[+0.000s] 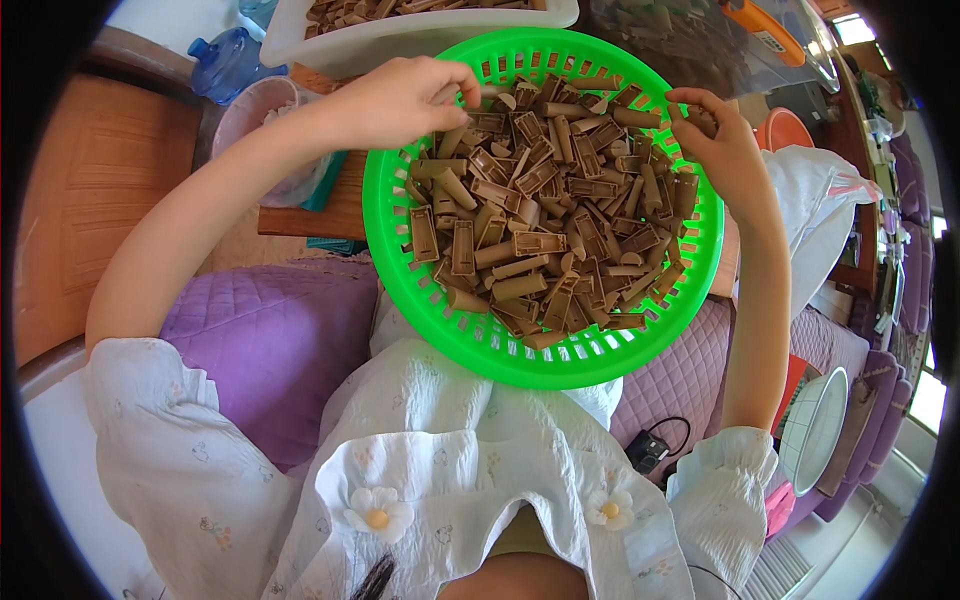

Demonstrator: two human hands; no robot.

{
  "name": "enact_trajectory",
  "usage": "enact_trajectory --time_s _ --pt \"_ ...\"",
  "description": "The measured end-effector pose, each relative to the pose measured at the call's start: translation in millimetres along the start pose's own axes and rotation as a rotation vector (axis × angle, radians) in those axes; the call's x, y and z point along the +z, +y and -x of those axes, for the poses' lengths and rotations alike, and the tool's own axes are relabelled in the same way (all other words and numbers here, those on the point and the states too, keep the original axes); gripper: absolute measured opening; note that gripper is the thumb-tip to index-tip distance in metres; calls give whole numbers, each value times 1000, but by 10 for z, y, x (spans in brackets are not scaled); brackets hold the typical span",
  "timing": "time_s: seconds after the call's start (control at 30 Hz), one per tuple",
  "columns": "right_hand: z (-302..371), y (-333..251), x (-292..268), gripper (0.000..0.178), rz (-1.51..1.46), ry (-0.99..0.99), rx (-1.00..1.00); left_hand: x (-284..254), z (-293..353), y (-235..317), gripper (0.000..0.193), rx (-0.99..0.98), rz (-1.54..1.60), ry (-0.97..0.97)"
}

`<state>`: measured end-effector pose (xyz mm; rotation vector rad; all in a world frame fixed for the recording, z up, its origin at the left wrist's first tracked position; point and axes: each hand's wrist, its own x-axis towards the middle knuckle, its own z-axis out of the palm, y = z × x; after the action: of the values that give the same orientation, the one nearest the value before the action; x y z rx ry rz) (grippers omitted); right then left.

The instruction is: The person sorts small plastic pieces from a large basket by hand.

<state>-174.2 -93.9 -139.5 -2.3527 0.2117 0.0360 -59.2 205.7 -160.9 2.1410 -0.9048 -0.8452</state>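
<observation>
A round bright green plastic basket (545, 372) with a slotted rim sits in front of me at my lap. Heaped inside are many small brown half-round plastic pieces (540, 243), some showing a hollow, ribbed inner side. Over the basket's far left rim my left hand (415, 105) has its fingers curled in; whatever they hold is hidden. One brown piece lies right by those fingertips. At the far right rim, my right hand (722, 145) has thumb and fingers bent around a brown piece (703, 122), partly covered by the fingers.
Beyond the basket stands a white tub (420, 40) with more brown pieces. A clear bin with an orange handle (765, 30) is at the far right. On the left are a pinkish bucket (250, 115) and blue water bottle (228, 65). A white sack (815, 200) stands right.
</observation>
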Motion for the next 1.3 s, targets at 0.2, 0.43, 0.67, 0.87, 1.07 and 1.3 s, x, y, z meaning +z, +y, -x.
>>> enact_trajectory --time_s 0.2,0.43,0.67,0.87,1.07,1.3 --pt "49 -108 148 26 -677 -90 177 220 73 93 26 252 -842 232" --pt "-23 -142 444 20 -960 -21 246 220 38 23 33 277 -899 118" --pt "-122 -236 617 23 -508 -163 110 130 -6 81 21 335 -620 181" --pt "-152 -273 865 26 -20 -260 -292 -5 -54 350 19 115 -271 278" --pt "-158 -285 997 20 398 -270 -646 0 -108 178 15 76 56 228" --pt "-111 -216 660 18 391 -397 -585 165 -13 24 27 332 -569 3"
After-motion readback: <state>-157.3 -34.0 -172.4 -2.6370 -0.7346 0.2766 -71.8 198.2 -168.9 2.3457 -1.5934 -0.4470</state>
